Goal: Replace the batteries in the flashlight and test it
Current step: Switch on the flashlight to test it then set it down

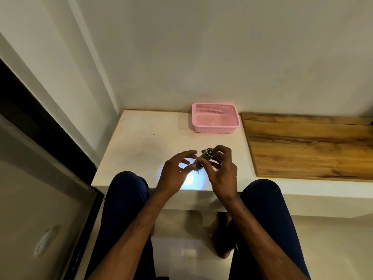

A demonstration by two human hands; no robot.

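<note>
A small dark metal flashlight [203, 159] is held above the white table [141, 150], tail end up and far, head pointing down toward me. It is lit: a bright round patch of light [189, 179] falls on the table near its front edge. My right hand [221, 172] grips the flashlight's body with the fingers wrapped around it. My left hand [176, 171] is just left of the flashlight's head, fingers spread, with the fingertips close to it; whether they touch it is unclear. No loose batteries are visible.
A pink plastic mesh basket [215, 118] stands at the table's back, against the wall. A wooden board [308, 146] covers the surface to the right. My knees in dark trousers [127, 190] sit at the table's front edge. A dark-framed glass door is on the left.
</note>
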